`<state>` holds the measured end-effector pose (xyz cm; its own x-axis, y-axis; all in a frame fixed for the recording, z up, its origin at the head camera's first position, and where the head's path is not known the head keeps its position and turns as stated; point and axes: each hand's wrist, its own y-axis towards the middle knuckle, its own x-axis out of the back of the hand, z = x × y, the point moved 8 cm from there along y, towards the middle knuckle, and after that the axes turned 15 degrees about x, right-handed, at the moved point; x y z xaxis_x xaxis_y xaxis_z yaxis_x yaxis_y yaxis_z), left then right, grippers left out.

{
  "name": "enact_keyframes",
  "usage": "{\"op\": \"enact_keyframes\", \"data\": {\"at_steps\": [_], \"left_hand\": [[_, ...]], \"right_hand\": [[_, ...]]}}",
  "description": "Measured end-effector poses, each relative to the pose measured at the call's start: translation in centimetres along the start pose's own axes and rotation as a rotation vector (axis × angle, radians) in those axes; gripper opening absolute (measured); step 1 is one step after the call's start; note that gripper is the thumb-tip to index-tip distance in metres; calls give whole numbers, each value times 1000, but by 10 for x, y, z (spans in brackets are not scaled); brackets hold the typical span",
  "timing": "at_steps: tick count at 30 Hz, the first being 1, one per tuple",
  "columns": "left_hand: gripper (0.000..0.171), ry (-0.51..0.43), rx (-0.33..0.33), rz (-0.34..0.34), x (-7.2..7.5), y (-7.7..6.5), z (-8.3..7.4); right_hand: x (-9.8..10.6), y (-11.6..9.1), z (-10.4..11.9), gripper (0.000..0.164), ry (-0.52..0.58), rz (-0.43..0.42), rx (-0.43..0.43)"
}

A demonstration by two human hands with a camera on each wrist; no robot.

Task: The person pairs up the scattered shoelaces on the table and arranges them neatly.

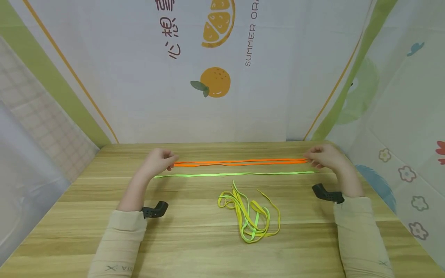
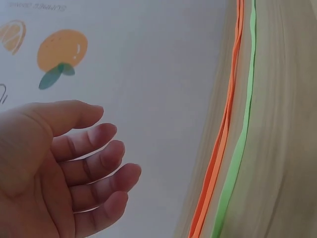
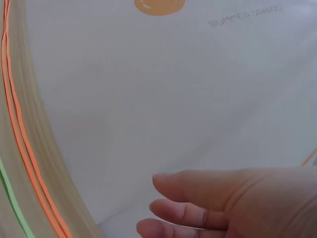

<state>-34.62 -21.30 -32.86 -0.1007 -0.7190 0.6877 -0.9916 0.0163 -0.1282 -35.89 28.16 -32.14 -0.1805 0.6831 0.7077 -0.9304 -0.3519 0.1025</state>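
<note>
A flat orange shoelace [image 1: 240, 161] lies doubled in two side-by-side strands across the back of the wooden table. Nearer the front, a light green shoelace [image 1: 215, 175] runs straight and almost parallel to it. My left hand [image 1: 161, 160] hovers by the left end of the orange lace, fingers loosely bent; in the left wrist view the hand [image 2: 84, 168] holds nothing and the laces pass to its right. By the orange lace's right end is my right hand [image 1: 321, 156]. The right wrist view shows that hand's thumb and fingers [image 3: 183, 218] apart, with nothing between them.
A loose tangle of yellow and light green shoelaces [image 1: 243, 216] lies at the table's middle, in front of the straight ones. Behind the wooden table [image 1: 194, 247] hangs a white cloth [image 1: 146, 96] with orange prints. Another printed cloth [image 1: 399, 146] borders the right side.
</note>
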Motion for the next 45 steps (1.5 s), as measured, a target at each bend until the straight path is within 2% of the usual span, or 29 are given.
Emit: {"op": "enact_keyframes", "data": {"at_steps": [12, 21, 26, 34, 40, 45], "left_hand": [[25, 47, -123, 26, -25, -6, -26], [21, 73, -165, 90, -43, -12, -41], [16, 90, -194, 100, -52, -14, -46], [15, 126, -216, 183, -71, -16, -50], [17, 147, -219, 230, -82, -15, -50], [10, 170, -229, 230, -90, -17, -52]], "right_hand": [[-4, 1, 23, 44, -41, 16, 35], [-18, 7, 36, 40, 29, 26, 81], [-27, 11, 41, 37, 38, 32, 121], [-38, 15, 54, 35, 38, 51, 196], [-51, 17, 62, 36, 67, 99, 226], [-65, 19, 71, 34, 120, 150, 247]]}}
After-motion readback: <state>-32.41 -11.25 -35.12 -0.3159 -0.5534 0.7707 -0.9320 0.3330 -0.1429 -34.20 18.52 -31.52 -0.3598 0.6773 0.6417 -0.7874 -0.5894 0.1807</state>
